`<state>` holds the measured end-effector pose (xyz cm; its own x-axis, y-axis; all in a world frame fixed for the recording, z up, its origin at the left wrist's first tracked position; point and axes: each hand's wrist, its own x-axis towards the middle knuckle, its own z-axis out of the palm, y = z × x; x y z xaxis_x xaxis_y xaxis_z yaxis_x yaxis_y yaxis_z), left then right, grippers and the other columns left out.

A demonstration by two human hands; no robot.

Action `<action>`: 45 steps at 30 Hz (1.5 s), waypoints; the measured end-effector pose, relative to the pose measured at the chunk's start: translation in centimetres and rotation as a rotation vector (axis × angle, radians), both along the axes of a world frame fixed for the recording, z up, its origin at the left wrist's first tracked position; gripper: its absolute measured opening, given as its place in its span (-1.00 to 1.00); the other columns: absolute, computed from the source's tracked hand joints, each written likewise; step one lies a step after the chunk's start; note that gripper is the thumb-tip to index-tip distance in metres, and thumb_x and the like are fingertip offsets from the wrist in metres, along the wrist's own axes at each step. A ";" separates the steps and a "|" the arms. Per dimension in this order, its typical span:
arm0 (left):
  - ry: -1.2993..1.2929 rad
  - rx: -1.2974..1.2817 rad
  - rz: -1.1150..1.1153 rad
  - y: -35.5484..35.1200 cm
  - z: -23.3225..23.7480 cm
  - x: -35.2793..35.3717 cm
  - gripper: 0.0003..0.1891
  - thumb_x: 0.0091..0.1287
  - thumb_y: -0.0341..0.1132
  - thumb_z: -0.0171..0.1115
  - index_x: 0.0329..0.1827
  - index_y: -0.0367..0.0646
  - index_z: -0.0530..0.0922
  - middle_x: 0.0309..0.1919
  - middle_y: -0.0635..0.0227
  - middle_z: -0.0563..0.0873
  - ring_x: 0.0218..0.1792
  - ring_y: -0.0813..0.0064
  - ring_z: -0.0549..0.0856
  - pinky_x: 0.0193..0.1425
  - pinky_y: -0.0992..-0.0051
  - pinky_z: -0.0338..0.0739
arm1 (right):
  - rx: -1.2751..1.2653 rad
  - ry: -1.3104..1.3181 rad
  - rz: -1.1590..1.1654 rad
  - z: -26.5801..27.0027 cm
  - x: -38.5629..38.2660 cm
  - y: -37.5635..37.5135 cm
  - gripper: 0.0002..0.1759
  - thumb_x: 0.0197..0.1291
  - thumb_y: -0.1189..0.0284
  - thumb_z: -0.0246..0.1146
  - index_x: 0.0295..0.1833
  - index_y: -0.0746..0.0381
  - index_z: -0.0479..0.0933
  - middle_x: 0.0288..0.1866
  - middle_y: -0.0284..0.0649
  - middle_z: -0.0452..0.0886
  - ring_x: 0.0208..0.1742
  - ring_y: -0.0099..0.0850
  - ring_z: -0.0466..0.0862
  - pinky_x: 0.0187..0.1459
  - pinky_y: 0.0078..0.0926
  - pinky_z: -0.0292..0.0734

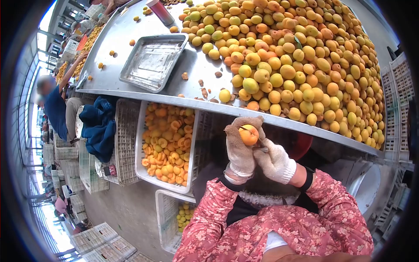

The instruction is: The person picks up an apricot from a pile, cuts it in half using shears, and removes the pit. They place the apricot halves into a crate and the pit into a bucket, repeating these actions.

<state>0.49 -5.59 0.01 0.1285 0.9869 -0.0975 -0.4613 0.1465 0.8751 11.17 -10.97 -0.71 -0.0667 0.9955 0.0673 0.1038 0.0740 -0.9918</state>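
My left hand (pixel 241 150), in a stained knitted glove, holds an orange apricot (pixel 248 135) just in front of the metal table's edge. My right hand (pixel 275 160), in a paler glove, is closed on a small tool (pixel 262 149), whose tip is close to the fruit; its exact shape is hard to make out. A large heap of apricots (pixel 288 65) covers the right part of the table (pixel 201 101). Below the table edge, to the left of my hands, a white crate (pixel 189 181) holds halved apricots (pixel 168 144).
An empty metal tray (pixel 152 61) and a red cup (pixel 159 12) stand on the table. Another crate (pixel 163 222) with greenish fruit sits on the floor. Dark blue cloth (pixel 98 126) hangs over stacked crates. A seated person (pixel 59 107) works at the far left.
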 end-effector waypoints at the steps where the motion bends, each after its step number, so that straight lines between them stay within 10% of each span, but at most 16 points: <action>1: -0.005 -0.011 0.052 -0.1 0.2 0.4 -0.27 0.47 0.37 -0.27 -0.11 -0.19 0.56 -0.22 0.30 0.68 -0.23 0.50 0.64 -0.04 0.47 0.55 | -0.001 -0.002 -0.005 -0.1 0.3 -0.1 -0.73 0.31 0.56 0.13 0.11 0.34 0.45 -0.41 -0.19 0.61 -0.40 -0.45 0.60 -0.29 -0.46 0.53; 4: -0.028 0.043 -0.049 0.4 -0.8 0.1 -0.31 0.51 0.32 -0.32 0.01 -0.19 0.48 -0.15 0.26 0.65 -0.10 0.42 0.62 0.08 0.40 0.52 | -0.060 -0.109 0.022 0.4 1.3 0.6 -0.72 0.31 0.54 0.15 0.11 0.34 0.44 -0.40 -0.16 0.63 -0.41 -0.41 0.63 -0.31 -0.44 0.53; 6: 0.195 0.193 -0.079 1.2 -0.7 -0.3 -0.43 0.52 0.17 -0.07 0.19 -0.22 0.42 -0.14 0.28 0.62 -0.01 0.47 0.61 0.16 0.39 0.52 | -0.119 -0.238 0.042 0.7 2.2 1.3 -0.65 0.30 0.42 0.23 0.13 0.33 0.42 -0.34 0.03 0.67 -0.29 0.02 0.71 -0.31 -0.28 0.59; 13: -0.030 0.107 -0.188 0.6 0.4 -0.5 -0.42 0.46 0.00 0.20 0.31 -0.29 0.37 -0.09 0.25 0.67 -0.01 0.52 0.62 0.05 0.52 0.55 | 0.108 -0.326 -0.033 0.4 1.7 1.7 -0.74 0.29 0.43 0.18 0.04 0.31 0.44 -0.41 -0.06 0.61 -0.37 -0.02 0.68 -0.35 -0.31 0.53; 29: -0.733 -0.332 -0.270 2.0 -0.1 -1.2 -0.48 0.51 -0.01 0.08 0.30 -0.26 0.39 0.03 0.24 0.61 0.10 0.40 0.59 0.22 0.37 0.49 | 0.098 -0.588 -0.035 0.4 2.2 3.1 -0.69 0.28 0.27 0.29 -0.10 0.30 0.44 -0.49 -0.04 0.61 -0.46 0.02 0.66 -0.42 -0.17 0.54; 38: -0.175 0.104 -0.033 1.7 0.0 -1.2 -0.47 0.47 -0.13 0.19 0.35 -0.30 0.36 0.14 0.22 0.57 0.14 0.38 0.58 0.30 0.40 0.46 | 0.096 -0.492 -0.017 -0.3 2.1 2.8 -0.73 0.30 0.29 0.27 -0.12 0.29 0.47 -0.47 -0.03 0.64 -0.45 -0.03 0.69 -0.43 -0.18 0.58; 45: -0.348 -0.199 -0.158 1.4 0.2 -0.1 -0.28 0.48 0.28 -0.13 0.30 -0.25 0.40 -0.02 0.21 0.65 -0.04 0.30 0.61 0.05 0.29 0.51 | 0.057 -0.384 -0.054 -0.8 1.3 2.8 -0.59 0.36 0.14 0.19 0.06 0.26 0.45 -0.48 0.06 0.61 -0.39 0.06 0.67 -0.35 -0.10 0.58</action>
